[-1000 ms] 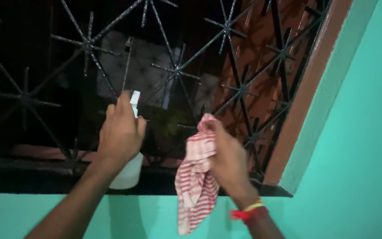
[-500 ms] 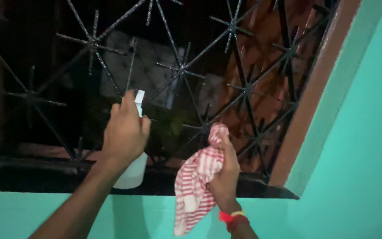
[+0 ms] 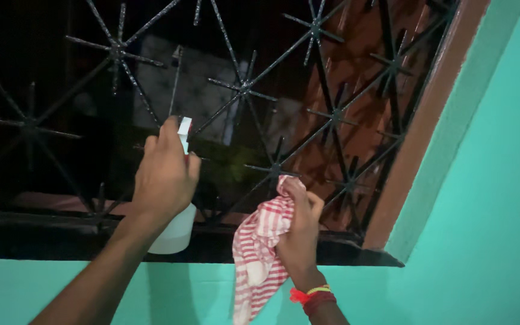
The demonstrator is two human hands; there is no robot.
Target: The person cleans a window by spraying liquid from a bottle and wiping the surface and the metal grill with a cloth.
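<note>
Turquoise wall [image 3: 489,198] frames a dark window opening with a brown frame [image 3: 419,129]. Black iron grille [image 3: 245,90] of star-shaped bars fills it, above a dark sill [image 3: 43,238]. Left hand [image 3: 164,177] is wrapped closed around a white spray bottle [image 3: 176,232], nozzle raised level with the bars and pointing at them. Right hand [image 3: 299,232], fingers bunched tight, presses a red-and-white striped cloth [image 3: 260,253] against a lower grille bar; the slack hangs down over the wall. Red and yellow wrist threads [image 3: 311,296] on the right wrist.
</note>
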